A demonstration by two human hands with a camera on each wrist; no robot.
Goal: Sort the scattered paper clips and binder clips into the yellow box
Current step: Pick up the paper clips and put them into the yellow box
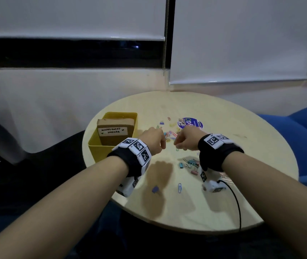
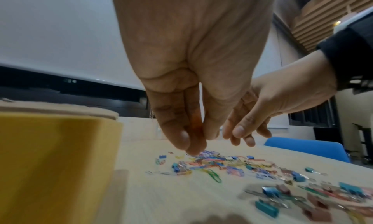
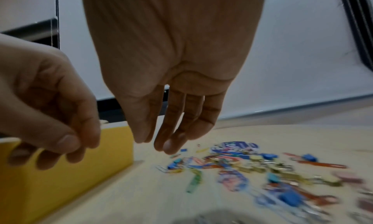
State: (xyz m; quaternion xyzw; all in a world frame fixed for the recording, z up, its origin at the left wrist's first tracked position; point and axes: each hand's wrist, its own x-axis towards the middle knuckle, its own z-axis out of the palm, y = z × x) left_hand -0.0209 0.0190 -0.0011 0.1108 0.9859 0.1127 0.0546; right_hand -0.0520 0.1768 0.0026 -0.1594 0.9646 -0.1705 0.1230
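Observation:
Loose coloured paper clips and binder clips lie heaped mid-table, also visible in the left wrist view and the right wrist view. The yellow box stands at the table's left edge. My left hand hovers over the heap's left side, thumb pressed to fingers, with a sliver of orange pinched between them. My right hand hangs just right of it over the heap, fingers loosely straight and pointing down, holding nothing.
A cardboard box labelled for whiteboard markers fills much of the yellow box. More binder clips, a blue paper clip and a purple binder clip lie nearer me. A round blue sticker is behind the heap; a blue chair stands right.

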